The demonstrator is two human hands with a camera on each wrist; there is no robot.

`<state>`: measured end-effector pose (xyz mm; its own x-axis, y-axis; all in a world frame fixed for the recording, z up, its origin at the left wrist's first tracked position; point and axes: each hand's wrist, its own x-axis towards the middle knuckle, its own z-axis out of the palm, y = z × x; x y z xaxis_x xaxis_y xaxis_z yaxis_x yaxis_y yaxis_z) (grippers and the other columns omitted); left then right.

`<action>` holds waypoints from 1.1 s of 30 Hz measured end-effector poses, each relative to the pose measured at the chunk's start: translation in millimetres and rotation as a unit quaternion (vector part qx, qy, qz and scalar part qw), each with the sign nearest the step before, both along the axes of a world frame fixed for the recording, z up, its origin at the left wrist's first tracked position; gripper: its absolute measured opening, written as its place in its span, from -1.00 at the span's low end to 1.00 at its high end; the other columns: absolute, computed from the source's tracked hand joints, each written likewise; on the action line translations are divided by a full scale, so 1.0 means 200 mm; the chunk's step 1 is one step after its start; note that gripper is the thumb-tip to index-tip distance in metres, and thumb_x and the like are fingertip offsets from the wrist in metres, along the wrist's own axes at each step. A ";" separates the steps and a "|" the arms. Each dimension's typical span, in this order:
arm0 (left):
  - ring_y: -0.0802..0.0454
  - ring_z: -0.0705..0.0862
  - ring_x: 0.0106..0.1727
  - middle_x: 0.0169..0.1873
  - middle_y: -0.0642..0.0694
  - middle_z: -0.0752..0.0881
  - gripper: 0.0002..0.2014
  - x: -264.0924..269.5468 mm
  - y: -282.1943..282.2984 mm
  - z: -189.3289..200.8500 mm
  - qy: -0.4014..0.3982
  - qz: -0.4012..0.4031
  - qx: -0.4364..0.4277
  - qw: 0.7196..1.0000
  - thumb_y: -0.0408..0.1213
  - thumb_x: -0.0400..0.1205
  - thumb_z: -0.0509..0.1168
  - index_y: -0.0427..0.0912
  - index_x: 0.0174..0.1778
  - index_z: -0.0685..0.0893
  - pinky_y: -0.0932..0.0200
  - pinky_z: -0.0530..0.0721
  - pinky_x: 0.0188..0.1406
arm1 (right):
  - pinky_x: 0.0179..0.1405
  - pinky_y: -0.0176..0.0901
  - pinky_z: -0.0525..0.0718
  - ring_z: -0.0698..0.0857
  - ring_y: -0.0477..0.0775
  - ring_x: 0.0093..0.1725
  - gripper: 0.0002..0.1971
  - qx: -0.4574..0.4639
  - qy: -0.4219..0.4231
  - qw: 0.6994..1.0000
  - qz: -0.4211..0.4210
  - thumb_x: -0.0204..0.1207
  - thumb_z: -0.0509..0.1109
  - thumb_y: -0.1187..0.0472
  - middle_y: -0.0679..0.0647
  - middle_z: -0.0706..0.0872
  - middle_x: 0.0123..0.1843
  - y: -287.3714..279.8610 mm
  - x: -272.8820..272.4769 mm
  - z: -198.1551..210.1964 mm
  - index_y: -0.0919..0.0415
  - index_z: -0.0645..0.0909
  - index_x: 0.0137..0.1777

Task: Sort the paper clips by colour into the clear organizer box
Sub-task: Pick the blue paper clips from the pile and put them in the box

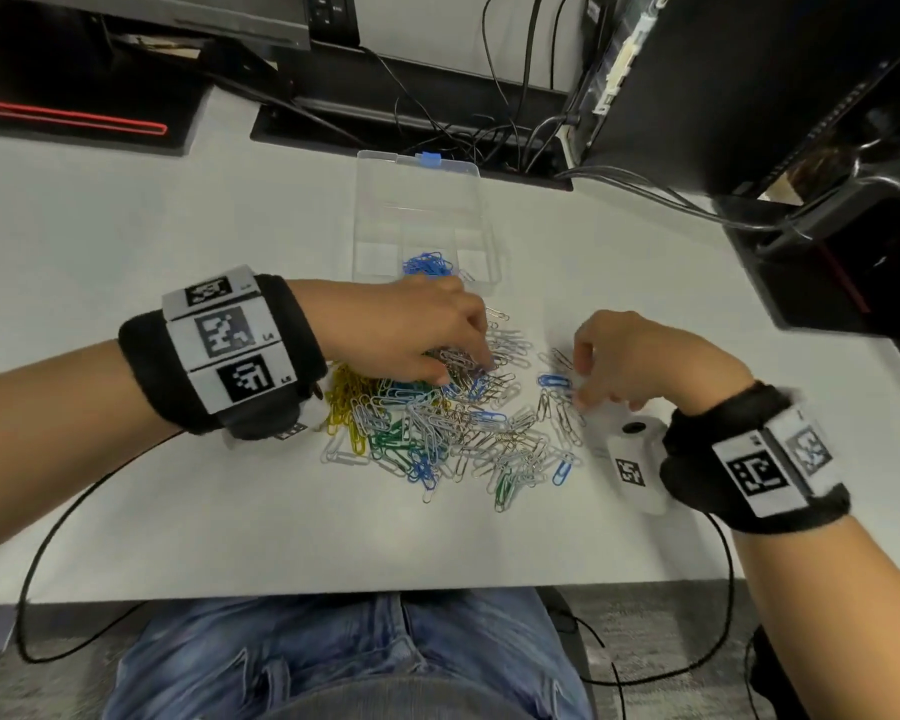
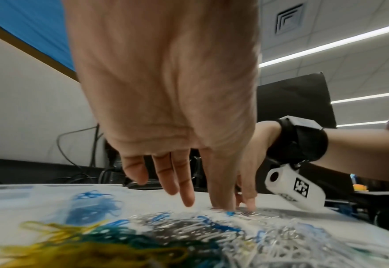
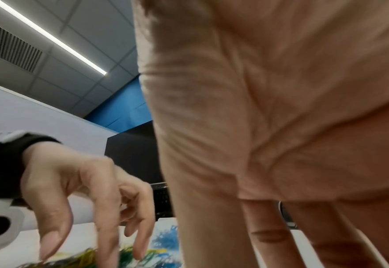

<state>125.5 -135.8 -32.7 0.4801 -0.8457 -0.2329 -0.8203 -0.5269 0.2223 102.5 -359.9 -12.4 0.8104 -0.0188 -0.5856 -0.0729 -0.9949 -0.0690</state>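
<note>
A mixed pile of paper clips (image 1: 453, 428) lies mid-table: silver, blue, green, with yellow ones (image 1: 344, 402) at its left. Behind it stands the clear organizer box (image 1: 385, 200), lid back, blue clips (image 1: 427, 263) in its front middle compartment. My left hand (image 1: 463, 368) reaches over the pile, its spread fingertips (image 2: 223, 204) touching the clips and pinching nothing I can see. My right hand (image 1: 580, 379) hovers at the pile's right edge, fingers bent down around a lone blue clip (image 1: 554, 380) without gripping it. The wrist views are blurred.
Black cables (image 1: 489, 132) and a monitor base lie behind the box. A black computer case (image 1: 749, 85) stands at the back right. Thin black wires (image 1: 48, 553) hang from both wristbands over the table's front edge. A black mat with red trim (image 1: 74, 116) lies back left.
</note>
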 end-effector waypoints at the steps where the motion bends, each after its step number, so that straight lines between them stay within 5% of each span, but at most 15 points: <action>1: 0.06 0.33 0.30 0.32 0.08 0.46 -0.59 -0.01 -0.02 0.00 -0.001 -0.018 0.011 1.000 -0.05 0.66 0.26 0.23 0.45 0.47 0.08 0.35 0.24 | -0.24 0.08 0.78 0.74 0.32 -0.23 -0.73 0.001 -0.003 1.000 0.016 0.31 0.61 0.33 0.26 0.69 -0.19 0.01 0.00 -0.01 0.34 0.62 -0.06; 7: 0.09 0.33 0.32 0.30 0.08 0.47 -0.63 0.01 0.02 -0.01 -0.028 0.004 0.045 0.999 0.00 0.65 0.25 0.24 0.40 0.54 0.05 0.38 0.26 | -0.52 -0.25 0.59 0.59 0.03 -0.47 -0.83 0.084 -0.024 0.993 0.077 0.35 0.56 0.38 0.08 0.64 -0.40 0.11 0.05 -0.04 0.19 0.61 -0.29; 12: 0.06 0.52 0.11 -0.01 0.04 0.61 -0.80 0.03 0.01 0.01 -0.028 0.131 -0.059 0.989 0.00 0.55 0.39 0.03 0.03 0.70 0.00 0.50 0.09 | -0.43 -0.26 0.49 0.57 -0.03 -0.38 -0.88 0.096 -0.049 0.986 0.131 0.32 0.57 0.38 0.00 0.63 -0.42 0.15 0.08 -0.05 0.22 0.68 -0.32; 17: 0.02 0.64 -0.14 -0.25 0.03 0.69 -0.83 0.06 -0.08 0.01 -0.030 0.190 -0.077 0.978 -0.06 0.52 0.43 -0.08 -0.19 0.67 0.10 0.55 -0.19 | -0.39 -0.34 0.50 0.60 -0.06 -0.35 -0.88 0.175 -0.146 0.970 0.082 0.36 0.51 0.41 -0.05 0.65 -0.41 0.12 0.10 -0.03 0.20 0.70 -0.31; 23: -0.02 0.62 -0.11 -0.25 0.01 0.61 -0.89 0.05 -0.17 -0.02 -0.033 0.153 0.023 0.987 -0.15 0.58 0.38 -0.10 -0.11 0.67 0.02 0.64 -0.03 | -0.27 -0.29 0.56 0.58 -0.08 -0.35 -0.93 0.290 -0.263 0.920 0.029 0.39 0.52 0.38 0.14 0.70 -0.34 0.10 0.17 -0.02 0.21 0.76 -0.22; 27: 0.04 0.55 -0.22 -0.31 0.03 0.56 -0.94 0.06 -0.16 -0.03 0.004 0.155 0.012 0.988 -0.35 0.57 0.36 -0.12 -0.19 0.63 0.14 0.56 -0.19 | -0.34 -0.56 0.48 0.56 -0.29 -0.43 -0.93 0.339 -0.296 0.893 0.018 0.41 0.51 0.39 0.01 0.69 -0.36 0.13 0.23 -0.03 0.25 0.78 -0.16; 33: 0.31 0.63 -0.35 -0.40 0.14 0.72 -0.96 0.09 -0.05 -0.01 0.077 0.198 -0.100 0.972 -0.38 0.50 0.43 -0.19 -0.26 0.76 0.45 0.49 -0.32 | -0.17 -0.30 0.67 0.68 -0.14 -0.34 -0.88 0.397 -0.287 0.872 -0.003 0.34 0.55 0.43 0.11 0.75 -0.33 0.25 0.32 -0.05 0.30 0.75 -0.13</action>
<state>143.9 -145.6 -33.9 0.7497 -0.6373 -0.1785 -0.5107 -0.7286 0.4564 165.6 -309.9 -22.0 0.9754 0.2029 0.0864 0.1959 -0.6175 -0.7618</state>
